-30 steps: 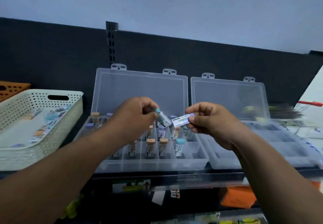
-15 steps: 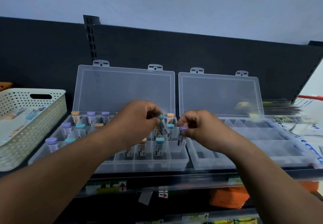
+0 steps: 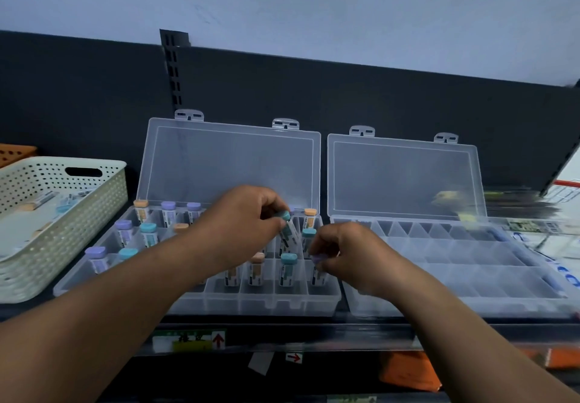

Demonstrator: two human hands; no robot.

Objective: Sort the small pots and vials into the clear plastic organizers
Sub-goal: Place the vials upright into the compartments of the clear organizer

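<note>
Shelf [image 3: 314,322]: carries, left to right, a perforated cream plastic basket [image 3: 62,226], a clear plastic organizer on the left [image 3: 201,300] and a clear plastic organizer on the right [image 3: 455,296].
Organizers: touching side by side; both lids stand open, leaning on the dark back panel [image 3: 314,91] behind.
Left organizer: capped vials stand upright in its compartments.
Left hand [image 3: 238,223]: above the left organizer, pinching a teal-capped vial [image 3: 287,228], tilted.
Right hand [image 3: 345,255]: at the front right corner compartment, on a purple-capped vial [image 3: 318,269].
Basket: loose vials lie inside.
</note>
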